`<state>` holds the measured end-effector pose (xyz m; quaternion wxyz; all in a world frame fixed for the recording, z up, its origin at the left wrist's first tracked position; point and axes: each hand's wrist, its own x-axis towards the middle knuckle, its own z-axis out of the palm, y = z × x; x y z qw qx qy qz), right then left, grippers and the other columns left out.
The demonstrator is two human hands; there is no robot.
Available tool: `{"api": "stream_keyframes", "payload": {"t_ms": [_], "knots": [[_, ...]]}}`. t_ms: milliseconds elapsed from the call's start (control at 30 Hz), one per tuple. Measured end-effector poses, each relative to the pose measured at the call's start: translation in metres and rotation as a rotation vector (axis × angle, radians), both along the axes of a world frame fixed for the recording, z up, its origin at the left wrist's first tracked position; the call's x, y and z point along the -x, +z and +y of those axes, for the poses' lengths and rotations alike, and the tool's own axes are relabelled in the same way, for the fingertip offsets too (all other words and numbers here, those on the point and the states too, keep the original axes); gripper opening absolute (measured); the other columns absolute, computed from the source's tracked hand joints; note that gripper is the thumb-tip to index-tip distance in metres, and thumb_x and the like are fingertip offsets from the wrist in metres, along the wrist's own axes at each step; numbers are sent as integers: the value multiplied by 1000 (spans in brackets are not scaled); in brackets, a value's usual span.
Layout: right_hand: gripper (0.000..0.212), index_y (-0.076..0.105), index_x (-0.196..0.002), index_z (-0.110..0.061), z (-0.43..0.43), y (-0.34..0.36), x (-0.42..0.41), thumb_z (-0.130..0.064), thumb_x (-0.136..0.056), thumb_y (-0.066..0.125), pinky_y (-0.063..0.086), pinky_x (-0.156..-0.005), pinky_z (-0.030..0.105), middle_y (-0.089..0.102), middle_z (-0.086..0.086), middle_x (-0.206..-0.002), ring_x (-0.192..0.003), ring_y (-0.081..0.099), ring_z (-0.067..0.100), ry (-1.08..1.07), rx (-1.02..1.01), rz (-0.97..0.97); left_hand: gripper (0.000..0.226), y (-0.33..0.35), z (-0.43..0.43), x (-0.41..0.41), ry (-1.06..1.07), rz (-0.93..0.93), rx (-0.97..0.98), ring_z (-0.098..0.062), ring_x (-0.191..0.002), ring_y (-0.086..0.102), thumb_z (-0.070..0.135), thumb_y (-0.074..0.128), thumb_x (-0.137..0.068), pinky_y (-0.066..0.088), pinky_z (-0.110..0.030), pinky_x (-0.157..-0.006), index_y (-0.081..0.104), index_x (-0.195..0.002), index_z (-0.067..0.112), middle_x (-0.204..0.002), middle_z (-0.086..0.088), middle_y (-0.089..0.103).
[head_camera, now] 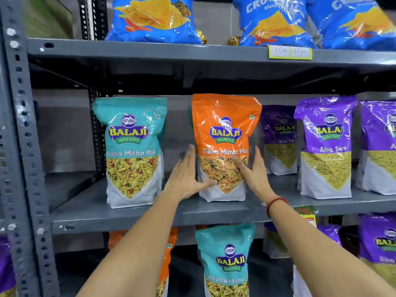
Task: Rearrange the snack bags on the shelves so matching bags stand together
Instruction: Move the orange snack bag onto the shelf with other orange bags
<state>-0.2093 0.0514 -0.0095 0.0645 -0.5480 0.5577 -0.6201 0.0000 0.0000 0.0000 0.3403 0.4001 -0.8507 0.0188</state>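
Both forearms rise from the bottom of the frame toward the grey metal shelf [132, 213] at centre, where the orange Tikha Mitha Mix bag [224, 133] stands upright, its long axis vertical, between a teal Khatta Mitha Mix bag [130, 146] to the left and purple Aloo Sev bags [325, 146] to the right. Flanking its lower half, the left hand [186, 179] and right hand [255, 174] are spread flat, thumbs on the front, apparently cupping it from either side about equally close; whether they actually clamp it I cannot tell.

Glossy plastic orange bag [225, 133]; matt painted grey metal shelf [132, 213].
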Motion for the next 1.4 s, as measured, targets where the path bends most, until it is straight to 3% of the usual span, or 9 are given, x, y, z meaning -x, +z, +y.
{"api": "stream_keyframes", "payload": {"t_ms": [67, 200, 333, 467, 600, 800, 1000, 1200, 1400], "knots": [[99, 27, -150, -21, -4, -4, 3, -63, -70, 67, 36, -114, 51, 45, 7, -150, -137, 45, 25, 209, -68, -122, 131, -3, 0, 6, -69, 30, -188, -29, -136, 36, 83, 60, -54, 37, -47, -107, -23, -142, 33, -158, -5, 19], [69, 55, -125, -31, -6, -12, 2, -54, -65, 81, 56, -87, 23, 69, -4, -123, -111, 67, 11, 424, -154, -147, 134, -18, 2, 15, -163, 158, -369, -25, -125, 49, 75, 74, -45, 43, -36, -98, -18, -139, 45, -144, -1, 44], [69, 61, -119, -26, -2, -13, -3, -54, -61, 84, 52, -100, 40, 71, -3, -118, -109, 67, 17, 337, -106, -202, 121, -23, 2, 17, -228, 271, -416, -18, -118, 52, 64, 83, -43, 41, -26, -89, 8, -135, 44, -123, 11, 51], [49, 63, -103, -33, 13, -16, -6, -54, -63, 83, 54, -98, 40, 73, -9, -107, -101, 68, 9, 245, -62, -182, 117, -19, 14, 13, -258, 247, -417, -18, -122, 49, 70, 80, -37, 42, -30, -96, 16, -131, 47, -130, 8, 50], [66, 65, -106, -29, 40, -21, -15, -64, -53, 78, 55, -88, 32, 73, -9, -105, -100, 69, 10, 158, 14, -189, 115, -21, 37, 8, -289, 241, -348, -17, -123, 48, 76, 78, -35, 44, -39, -102, 18, -130, 49, -135, 6, 50], [55, 65, -100, -36, 99, -38, -24, -64, -54, 75, 51, -72, 9, 71, -18, -95, -87, 66, -11, 63, 137, -167, 112, -37, 91, 4, -334, 316, -257, 0, -100, 51, 74, 78, -38, 41, -11, -77, 22, -131, 43, -112, 20, 54], [52, 62, -104, -30, 141, -91, -30, -52, -59, 79, 50, -73, 9, 71, -18, -96, -90, 68, -5, 62, 185, -199, 108, -88, 127, 1, -342, 330, -268, -11, -107, 62, 68, 81, -41, 55, -40, -87, 27, -129, 40, -117, 11, 65], [51, 56, -101, -46, 151, -173, -17, -56, -57, 80, 46, -74, 2, 68, -36, -92, -91, 62, -17, 12, -4, -193, 113, -164, 128, 14, -289, 235, -423, -20, -105, 63, 66, 82, -41, 52, -32, -82, 28, -134, 30, -118, 3, 66], [68, 52, -104, -41, 135, -233, 25, -61, -47, 82, 46, -69, 1, 63, -24, -101, -86, 59, -23, 12, -287, -157, 116, -228, 109, 52, -208, 103, -553, -30, -107, 61, 61, 84, -44, 51, -39, -83, 23, -137, 26, -121, -6, 65]]}}
